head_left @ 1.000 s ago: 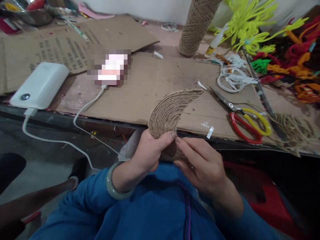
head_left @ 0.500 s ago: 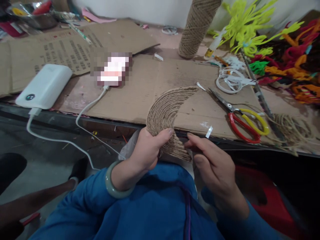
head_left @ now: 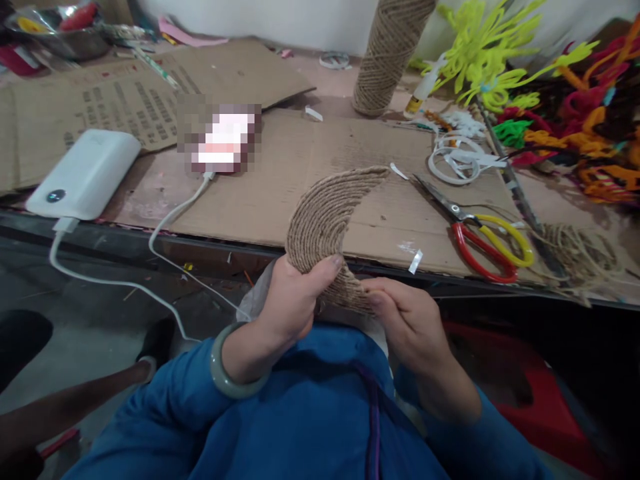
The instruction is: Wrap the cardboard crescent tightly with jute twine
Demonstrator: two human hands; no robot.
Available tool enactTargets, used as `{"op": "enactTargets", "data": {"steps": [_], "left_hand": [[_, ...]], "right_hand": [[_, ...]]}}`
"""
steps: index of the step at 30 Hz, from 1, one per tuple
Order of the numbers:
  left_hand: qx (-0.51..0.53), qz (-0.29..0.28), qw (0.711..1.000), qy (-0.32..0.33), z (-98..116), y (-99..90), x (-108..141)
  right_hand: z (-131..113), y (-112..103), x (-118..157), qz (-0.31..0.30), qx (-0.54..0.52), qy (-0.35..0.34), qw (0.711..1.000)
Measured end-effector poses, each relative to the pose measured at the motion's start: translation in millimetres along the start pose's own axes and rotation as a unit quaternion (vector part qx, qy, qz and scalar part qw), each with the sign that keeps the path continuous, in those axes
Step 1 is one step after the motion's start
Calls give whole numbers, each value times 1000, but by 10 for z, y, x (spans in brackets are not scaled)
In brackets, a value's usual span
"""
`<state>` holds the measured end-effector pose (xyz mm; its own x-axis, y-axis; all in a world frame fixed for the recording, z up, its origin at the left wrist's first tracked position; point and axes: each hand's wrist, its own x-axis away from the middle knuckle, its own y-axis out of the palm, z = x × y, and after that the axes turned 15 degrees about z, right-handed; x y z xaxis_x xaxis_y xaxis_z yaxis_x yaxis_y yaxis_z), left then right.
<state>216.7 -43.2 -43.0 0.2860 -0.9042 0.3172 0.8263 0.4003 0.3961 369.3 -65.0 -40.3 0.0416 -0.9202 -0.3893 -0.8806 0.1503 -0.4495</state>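
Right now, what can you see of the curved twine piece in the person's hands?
The twine piece is a brown crescent of coarse, jute-like cord, laid in many close, curving rows. Its upper tip narrows to a point over the cardboard. The left hand grips its middle, thumb on top; the right hand pinches the lower end, partly hiding it.

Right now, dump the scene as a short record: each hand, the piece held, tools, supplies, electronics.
left hand: gripping the middle of the rope crescent, thumb on top
right hand: fingertips at its lower end
piece: curved rows of brown cord
tool: scissors, red and yellow handles, on the right
supplies: cord spool at the back; small bottle beside it
electronics: white power bank and phone, left; phone screen pixelated
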Motion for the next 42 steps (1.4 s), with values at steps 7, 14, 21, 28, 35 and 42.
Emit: {"op": "enactTargets", "data": {"steps": [7, 14, 21, 28, 35, 42], "left_hand": [[11, 4, 1000, 4, -6, 15, -16], [10, 8, 1000, -7, 3, -4, -46], [-65, 4, 997, -35, 39, -87, -81], [-125, -45, 991, -17, 81, -92, -65], [-139, -61, 988, -5, 54, -66, -12], [-136, -76, 988, 24, -26, -53, 14]], "right_hand": [[14, -35, 25, -30, 6, 40, 999], [30, 81, 3, 4, 6, -7, 1000], [132, -227, 42, 89, -29, 51, 994], [80, -489, -383, 159, -17, 42, 986], [23, -74, -477, 116, -144, 105, 977], [-35, 204, -436, 61, -175, 155, 970]]}}
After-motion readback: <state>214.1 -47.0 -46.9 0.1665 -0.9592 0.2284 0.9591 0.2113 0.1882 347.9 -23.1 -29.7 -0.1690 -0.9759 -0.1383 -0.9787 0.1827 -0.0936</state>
